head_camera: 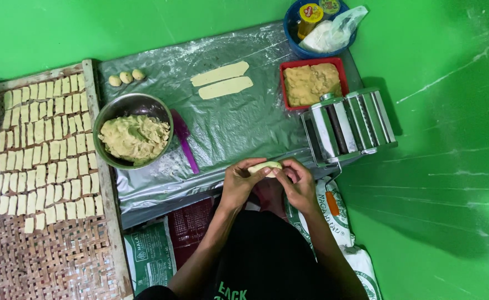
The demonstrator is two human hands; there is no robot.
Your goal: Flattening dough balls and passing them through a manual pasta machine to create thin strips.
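Both hands, left hand (239, 180) and right hand (295, 182), pinch one dough piece (265, 165) between pressed fingertips; squeezing harder could tear it

green floor (450, 166) under foil sheet (239, 128)

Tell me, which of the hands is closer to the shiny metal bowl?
Left. The left hand sits just right of the metal bowl, pinching the dough piece. The right hand is farther off, near the pasta roller.
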